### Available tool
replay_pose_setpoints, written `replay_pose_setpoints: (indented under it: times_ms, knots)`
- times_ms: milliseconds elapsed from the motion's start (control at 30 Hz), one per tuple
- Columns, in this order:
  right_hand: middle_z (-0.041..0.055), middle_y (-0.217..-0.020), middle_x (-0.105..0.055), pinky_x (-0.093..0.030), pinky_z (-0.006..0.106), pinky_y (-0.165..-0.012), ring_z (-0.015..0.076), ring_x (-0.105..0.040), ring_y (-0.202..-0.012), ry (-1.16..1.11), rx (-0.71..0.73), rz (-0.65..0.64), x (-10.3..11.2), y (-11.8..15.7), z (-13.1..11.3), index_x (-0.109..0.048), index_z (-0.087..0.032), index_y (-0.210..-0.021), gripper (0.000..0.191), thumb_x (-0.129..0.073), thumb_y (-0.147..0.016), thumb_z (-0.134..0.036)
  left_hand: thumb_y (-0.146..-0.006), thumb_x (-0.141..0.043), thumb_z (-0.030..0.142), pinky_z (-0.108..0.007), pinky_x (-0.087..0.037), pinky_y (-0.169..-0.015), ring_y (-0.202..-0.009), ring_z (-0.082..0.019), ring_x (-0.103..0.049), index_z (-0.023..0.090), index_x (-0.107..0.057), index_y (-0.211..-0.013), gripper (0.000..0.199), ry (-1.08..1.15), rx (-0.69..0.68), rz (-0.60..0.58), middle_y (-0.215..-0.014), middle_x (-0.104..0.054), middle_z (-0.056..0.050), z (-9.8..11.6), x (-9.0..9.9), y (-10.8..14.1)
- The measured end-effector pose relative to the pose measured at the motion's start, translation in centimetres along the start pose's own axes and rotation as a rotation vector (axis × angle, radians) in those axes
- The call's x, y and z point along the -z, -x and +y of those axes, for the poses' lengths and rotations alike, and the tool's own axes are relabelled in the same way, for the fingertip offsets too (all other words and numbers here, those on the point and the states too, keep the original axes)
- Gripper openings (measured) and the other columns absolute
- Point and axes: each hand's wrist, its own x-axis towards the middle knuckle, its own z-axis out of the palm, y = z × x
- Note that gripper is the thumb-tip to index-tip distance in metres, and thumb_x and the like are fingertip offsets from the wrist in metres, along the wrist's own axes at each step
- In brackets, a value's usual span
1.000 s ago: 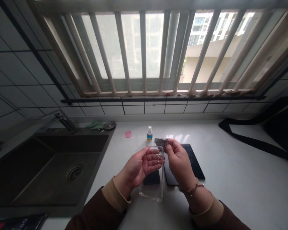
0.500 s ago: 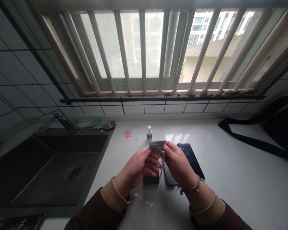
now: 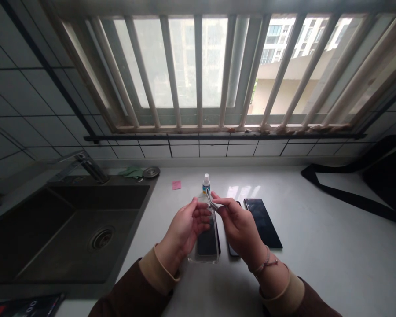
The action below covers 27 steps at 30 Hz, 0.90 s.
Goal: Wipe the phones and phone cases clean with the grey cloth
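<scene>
My left hand (image 3: 187,228) grips a clear phone case (image 3: 203,261) by its upper end, thumb on top and fingers curled behind. The case hangs tilted above the counter, and a dark phone (image 3: 207,243) shows through it and beside its edge. In my right hand (image 3: 240,225), a folded grey cloth (image 3: 211,201) is pinched between thumb and fingers, close to the case's upper right edge. Whether the cloth touches the case I cannot tell. Beneath that hand lies another dark phone (image 3: 232,251), mostly covered. A larger black flat device (image 3: 263,222) rests to its right.
A small white-capped bottle (image 3: 206,184) and a pink sticky note (image 3: 176,185) are behind my hands. A sink (image 3: 69,237) with a faucet (image 3: 90,167) is on the left. At the right lies a black strap (image 3: 343,187); a barred window (image 3: 198,70) is ahead.
My right hand has turned and drawn the cloth off the case's top to its right side, folding it. The case is now held flatter, its lower end raised.
</scene>
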Motion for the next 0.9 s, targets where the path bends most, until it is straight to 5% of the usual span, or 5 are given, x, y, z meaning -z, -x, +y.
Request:
replay_pose_setpoints:
  times_ms: [267, 500, 733, 900]
  knots:
    - [0.0072, -0.141, -0.073, -0.059, 0.034, -0.109, 0.0209, -0.068, -0.133, 0.085, 0.177, -0.18, -0.6, 0.5, -1.0, -0.065, -0.027, -0.127, 0.03, -0.049, -0.107, -0.013, -0.109, -0.051, 0.028, -0.024, -0.062, -0.062, -0.065, -0.016, -0.073, 0.009, -0.07, -0.091, 0.032, 0.338, -0.244, 0.272, -0.077, -0.073, -0.01, 1.6, 0.4, -1.0]
    - [0.0068, -0.143, -0.071, -0.059, 0.032, -0.109, 0.0192, -0.068, -0.133, 0.065, 0.197, -0.241, -0.6, 0.7, -1.1, -0.064, -0.027, -0.127, 0.032, -0.047, -0.107, -0.01, -0.111, -0.048, 0.029, -0.022, -0.059, -0.059, -0.058, -0.011, -0.068, 0.011, -0.069, -0.09, 0.034, 0.441, -0.341, 0.382, -0.074, -0.071, -0.005, 2.8, 1.3, -1.5]
    - [0.006, -0.143, -0.072, -0.06, 0.033, -0.107, 0.0194, -0.069, -0.132, 0.052, 0.169, -0.232, -0.6, 0.7, -1.0, -0.064, -0.028, -0.127, 0.031, -0.047, -0.107, -0.011, -0.11, -0.045, 0.035, -0.026, -0.062, -0.067, -0.066, -0.014, -0.071, 0.013, -0.072, -0.096, 0.038, 0.496, -0.4, 0.356, -0.084, -0.073, -0.009, 3.1, 1.5, -1.6]
    - [0.0046, -0.141, -0.073, -0.06, 0.036, -0.108, 0.0207, -0.069, -0.131, 0.004, 0.109, -0.183, -0.7, 0.7, -1.0, -0.065, -0.03, -0.125, 0.028, -0.048, -0.109, -0.015, -0.106, -0.046, 0.052, -0.055, -0.062, -0.091, -0.099, -0.03, -0.077, 0.018, -0.07, -0.111, 0.042, 0.531, -0.342, 0.18, -0.112, -0.074, -0.018, 2.7, 0.8, -1.1]
